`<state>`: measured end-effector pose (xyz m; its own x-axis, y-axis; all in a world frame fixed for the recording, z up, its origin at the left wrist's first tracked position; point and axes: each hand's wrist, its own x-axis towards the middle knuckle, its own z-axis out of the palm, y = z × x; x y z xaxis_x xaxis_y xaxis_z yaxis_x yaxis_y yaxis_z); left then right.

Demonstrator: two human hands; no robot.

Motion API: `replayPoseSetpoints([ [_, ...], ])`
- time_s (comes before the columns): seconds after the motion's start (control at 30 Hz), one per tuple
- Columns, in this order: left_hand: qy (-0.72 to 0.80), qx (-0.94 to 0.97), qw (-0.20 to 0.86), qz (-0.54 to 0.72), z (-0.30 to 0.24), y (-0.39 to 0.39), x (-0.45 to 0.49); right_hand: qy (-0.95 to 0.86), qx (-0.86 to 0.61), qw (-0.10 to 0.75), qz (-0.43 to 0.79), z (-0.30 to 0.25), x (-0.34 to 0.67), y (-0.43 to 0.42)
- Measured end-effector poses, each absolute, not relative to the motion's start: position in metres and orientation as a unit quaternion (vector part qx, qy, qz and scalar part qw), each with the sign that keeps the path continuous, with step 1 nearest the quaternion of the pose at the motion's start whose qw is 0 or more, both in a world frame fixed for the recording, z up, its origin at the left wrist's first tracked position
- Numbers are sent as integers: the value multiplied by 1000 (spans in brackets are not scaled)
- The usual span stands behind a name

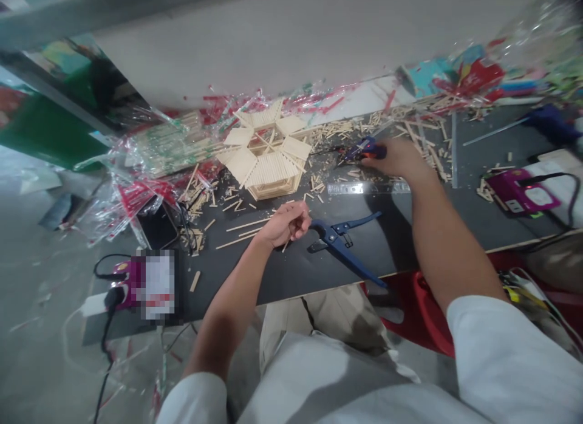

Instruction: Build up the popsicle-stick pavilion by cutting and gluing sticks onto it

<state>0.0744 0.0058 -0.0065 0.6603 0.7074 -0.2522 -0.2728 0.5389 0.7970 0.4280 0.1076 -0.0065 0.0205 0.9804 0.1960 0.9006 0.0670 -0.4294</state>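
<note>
My left hand [288,222] rests on the black table top [437,229] with its fingers curled around a thin wooden stick [286,246]. My right hand [397,158] reaches farther back and is closed on a small tool with a blue and orange handle [364,150]. Between and behind the hands stands a model roof built of wooden sticks [268,158]. Blue long-handled cutters [342,242] lie just right of my left hand. A clear ruler [364,188] lies below my right hand.
Loose sticks and offcuts [241,229] litter the table. Crumpled clear and red wrapping [150,163] piles at the left. A purple device [523,196] with a cable sits at the right, another one [125,284] at the left front corner. A red stool [428,314] is under the table.
</note>
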Motion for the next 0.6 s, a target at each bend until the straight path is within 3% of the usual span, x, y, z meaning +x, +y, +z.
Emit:
replayPoseSetpoints([
  [0.17, 278, 374, 834, 297, -8, 7, 74, -639, -751, 136, 96, 30, 410, 98],
  [0.43, 258, 380, 838, 296, -7, 7, 73, -620, -759, 197, 20, 136, 358, 83],
  [0.6, 209, 402, 874, 174, -8, 6, 69, -672, -711, 204, 33, 157, 329, 67],
])
